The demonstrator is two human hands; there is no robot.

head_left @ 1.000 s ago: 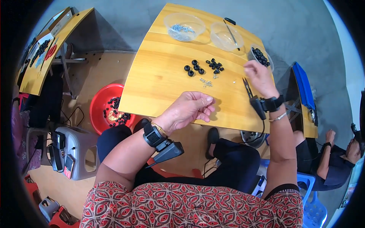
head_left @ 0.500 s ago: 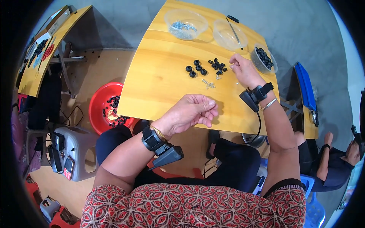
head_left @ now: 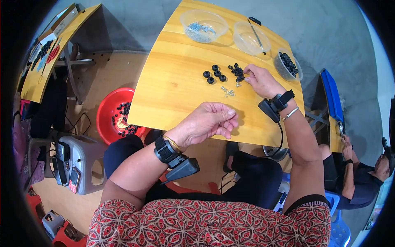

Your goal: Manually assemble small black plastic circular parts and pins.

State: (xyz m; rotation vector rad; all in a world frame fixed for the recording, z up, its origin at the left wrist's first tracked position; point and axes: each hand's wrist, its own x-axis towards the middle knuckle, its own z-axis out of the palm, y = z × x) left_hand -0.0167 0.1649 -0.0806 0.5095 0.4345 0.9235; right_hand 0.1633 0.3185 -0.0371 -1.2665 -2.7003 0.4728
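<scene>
My left hand hovers at the table's near edge, thumb pressed to curled fingers; whatever is in them is too small to make out. My right hand is at the right side of a loose cluster of small black plastic pieces, its thumb and forefinger parted at the cluster's edge. Left of that cluster sit several larger round black knobs with holes. Several tiny clear pieces lie in front of them, nearer me. Each of my wrists bears a black strapped device.
Along the far side of the wooden table stand a clear bowl of small silvery parts, another clear bowl with a thin black rod across it, and a tub of black pieces. Below left is a red basin. A person sits at far right.
My right hand has moved left and slightly nearer, to the small black pieces, its thumb and forefinger parting. My left hand has barely moved. The person at right has brought their hands up to another table.
</scene>
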